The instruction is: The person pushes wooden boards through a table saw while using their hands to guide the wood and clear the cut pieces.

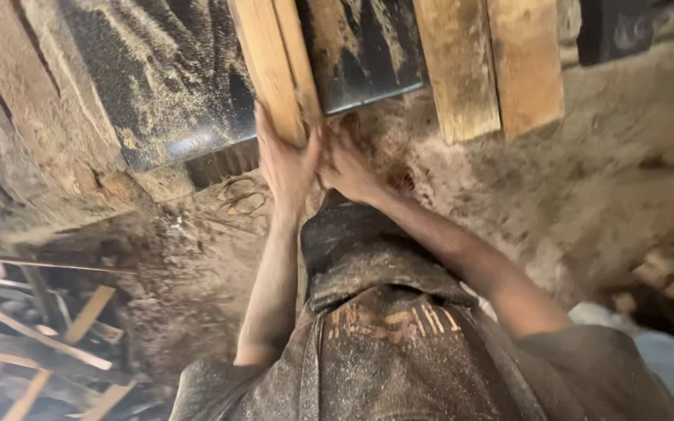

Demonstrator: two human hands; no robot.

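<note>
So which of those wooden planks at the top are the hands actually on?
The narrow pale plank left of centre: both the left hand and the right hand press against its lower end. The two wider planks to the right lie untouched.

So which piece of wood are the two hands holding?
Find the dark table top dusted with sawdust at the top of the picture. A pale wooden plank runs across it toward the person. The left hand and right hand press its near end, while the two wider planks to its right lie untouched.
</note>
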